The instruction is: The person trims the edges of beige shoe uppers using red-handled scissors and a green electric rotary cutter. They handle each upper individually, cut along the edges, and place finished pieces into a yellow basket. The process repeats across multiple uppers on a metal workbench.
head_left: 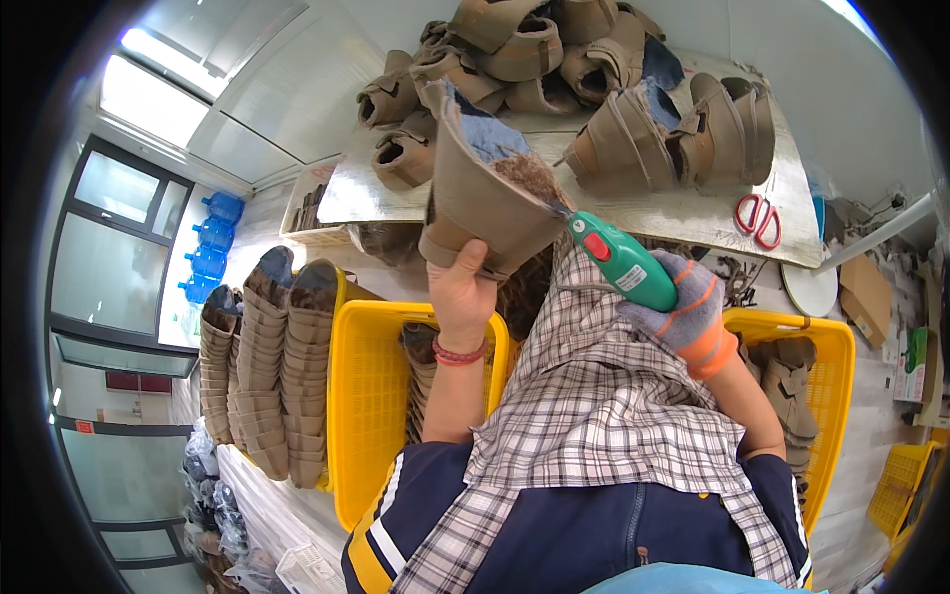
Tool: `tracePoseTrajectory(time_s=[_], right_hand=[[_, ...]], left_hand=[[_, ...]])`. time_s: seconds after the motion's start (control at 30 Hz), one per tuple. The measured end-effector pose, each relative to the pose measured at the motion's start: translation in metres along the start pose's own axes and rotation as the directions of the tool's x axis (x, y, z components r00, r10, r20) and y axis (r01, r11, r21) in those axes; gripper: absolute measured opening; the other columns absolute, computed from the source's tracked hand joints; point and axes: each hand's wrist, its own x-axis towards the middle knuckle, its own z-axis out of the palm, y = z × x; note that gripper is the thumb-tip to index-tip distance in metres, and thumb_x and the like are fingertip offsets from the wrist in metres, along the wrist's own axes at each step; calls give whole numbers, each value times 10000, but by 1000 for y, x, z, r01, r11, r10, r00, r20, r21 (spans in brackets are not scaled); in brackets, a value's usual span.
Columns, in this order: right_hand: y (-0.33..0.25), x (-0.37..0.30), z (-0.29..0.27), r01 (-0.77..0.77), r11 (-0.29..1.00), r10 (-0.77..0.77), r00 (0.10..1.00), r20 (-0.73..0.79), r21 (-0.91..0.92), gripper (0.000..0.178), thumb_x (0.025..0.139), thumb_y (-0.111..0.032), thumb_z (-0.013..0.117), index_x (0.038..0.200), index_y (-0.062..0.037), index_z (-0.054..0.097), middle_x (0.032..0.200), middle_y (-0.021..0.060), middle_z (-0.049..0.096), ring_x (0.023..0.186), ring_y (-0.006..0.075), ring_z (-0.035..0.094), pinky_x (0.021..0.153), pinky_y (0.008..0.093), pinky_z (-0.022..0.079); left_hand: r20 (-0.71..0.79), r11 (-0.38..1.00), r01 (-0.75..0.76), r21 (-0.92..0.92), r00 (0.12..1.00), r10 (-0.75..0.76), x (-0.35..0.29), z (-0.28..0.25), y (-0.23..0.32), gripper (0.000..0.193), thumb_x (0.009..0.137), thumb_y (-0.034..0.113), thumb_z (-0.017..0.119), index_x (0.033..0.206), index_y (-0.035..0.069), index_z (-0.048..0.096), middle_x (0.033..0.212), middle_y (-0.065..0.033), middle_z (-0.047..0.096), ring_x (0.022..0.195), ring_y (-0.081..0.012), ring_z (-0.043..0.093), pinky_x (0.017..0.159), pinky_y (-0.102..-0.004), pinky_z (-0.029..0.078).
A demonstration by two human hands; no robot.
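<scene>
My bare left hand (pixel 465 299), with a red cord bracelet at the wrist, grips a brown shoe upper (pixel 485 213) from below. This piece stands raised and tilted, with blue-grey backing and brown fur showing at its opening. In my right hand (pixel 683 312), which wears a grey and orange glove, is a green handheld power tool (pixel 625 262) with a red switch; it looks like electric scissors. Its narrow tip meets the furry edge at the upper's right side. My left thumb lies on the outer face, and the other left fingers are mostly hidden behind it.
Ahead, a worktable (pixel 371 193) carries a pile of shoe uppers (pixel 524 49), nested uppers (pixel 633 139) and red-handled scissors (pixel 758 220). Yellow baskets (pixel 356 396) with uppers stand at both sides of me. Tall stacks of uppers (pixel 265 366) rise at left.
</scene>
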Motion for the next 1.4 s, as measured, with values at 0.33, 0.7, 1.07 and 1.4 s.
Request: tracePoseTrajectory(time_s=[0.33, 0.7, 1.07, 1.4], right_hand=[[3, 1, 3, -148, 984, 155, 986, -57, 101, 514, 667, -333, 824, 1004, 2, 626, 713, 127, 657, 586, 207, 647, 571, 295, 511], [1, 2, -1, -294, 918, 328, 940, -91, 267, 509, 697, -335, 813, 1018, 5, 612, 710, 75, 660, 588, 95, 611, 555, 245, 493], [1, 20, -11, -356, 857, 407, 911, -65, 372, 452, 741, -315, 784, 1010, 5, 610, 749, 39, 647, 647, 65, 573, 591, 224, 476], [61, -14, -33, -536, 714, 636, 766, -96, 450, 346, 787, -219, 742, 1017, 2, 609, 733, -2, 597, 624, 49, 501, 548, 210, 411]], left_hand=[[244, 600, -331, 729, 943, 224, -1, 7, -30, 173, 844, -32, 618, 1005, -2, 674, 974, -70, 683, 877, -164, 630, 801, -293, 473], [569, 67, -572, 818, 820, 51, -14, -25, -70, 345, 743, -48, 567, 1043, 79, 680, 1155, -129, 601, 1093, -341, 539, 949, -470, 385], [658, 14, -658, 753, 753, 2, -21, -16, -63, 354, 766, -3, 606, 1118, 30, 613, 1186, -162, 567, 1123, -349, 524, 968, -452, 399], [556, 158, -543, 825, 830, -47, 233, 23, 32, 352, 739, 100, 686, 1079, 39, 622, 1112, -158, 587, 1038, -332, 526, 897, -400, 425]])
